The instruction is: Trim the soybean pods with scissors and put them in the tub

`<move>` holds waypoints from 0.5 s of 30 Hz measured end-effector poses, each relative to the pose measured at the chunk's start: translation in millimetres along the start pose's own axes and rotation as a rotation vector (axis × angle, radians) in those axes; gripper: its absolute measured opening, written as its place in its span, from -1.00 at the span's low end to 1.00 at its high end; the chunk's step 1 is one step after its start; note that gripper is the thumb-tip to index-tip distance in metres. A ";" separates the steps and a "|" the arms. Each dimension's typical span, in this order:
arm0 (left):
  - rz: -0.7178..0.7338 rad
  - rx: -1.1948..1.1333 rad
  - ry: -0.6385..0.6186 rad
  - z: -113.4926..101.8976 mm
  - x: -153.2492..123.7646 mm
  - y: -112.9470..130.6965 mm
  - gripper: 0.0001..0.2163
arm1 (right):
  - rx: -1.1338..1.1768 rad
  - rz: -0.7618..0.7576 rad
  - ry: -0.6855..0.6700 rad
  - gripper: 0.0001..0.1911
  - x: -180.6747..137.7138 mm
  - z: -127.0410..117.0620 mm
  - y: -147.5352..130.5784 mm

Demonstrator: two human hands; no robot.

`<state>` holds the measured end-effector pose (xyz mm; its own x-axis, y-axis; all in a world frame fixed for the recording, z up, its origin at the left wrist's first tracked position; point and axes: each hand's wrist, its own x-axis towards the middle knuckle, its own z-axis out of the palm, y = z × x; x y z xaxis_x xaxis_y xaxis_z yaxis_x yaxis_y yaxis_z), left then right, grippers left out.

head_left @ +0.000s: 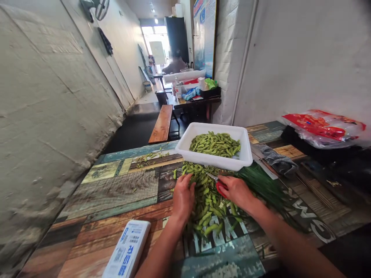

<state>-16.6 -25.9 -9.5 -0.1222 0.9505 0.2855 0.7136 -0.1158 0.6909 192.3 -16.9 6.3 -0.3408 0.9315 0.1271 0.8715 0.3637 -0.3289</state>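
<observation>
A loose heap of green edamame pods lies on the patterned table in front of me. My left hand rests on the heap's left side, fingers curled down into the pods. My right hand is closed around red-handled scissors, whose blades point left over the pods. Just behind the heap stands a white plastic tub partly filled with more pods.
A bunch of green chives lies right of my right hand. A grey cloth and a red-printed plastic bag sit at the right. A white-and-blue box lies near the front edge. A bench and a seated person are behind.
</observation>
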 end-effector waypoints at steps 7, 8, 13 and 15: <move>-0.313 -0.550 -0.086 -3.1 6.5 -2.4 -0.69 | 0.198 0.076 0.116 -0.68 -2.0 -13.2 -0.5; -0.359 -0.648 -0.110 -2.5 6.5 -0.9 -0.63 | 0.268 0.101 0.135 -0.65 -2.1 -13.1 -0.8; -0.412 -0.892 -0.201 -2.4 2.9 10.8 -0.45 | 0.665 0.134 0.005 -0.53 -4.8 -13.8 -11.3; -0.390 -0.873 -0.221 -3.3 1.6 14.0 -0.49 | 0.672 0.150 0.006 -0.55 -6.0 -15.6 -16.9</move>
<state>-9.0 -26.9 2.8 -0.0458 0.9896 -0.1361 -0.1216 0.1297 0.9841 185.2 -28.6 25.6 -0.2296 0.9725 0.0392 0.5009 0.1526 -0.8519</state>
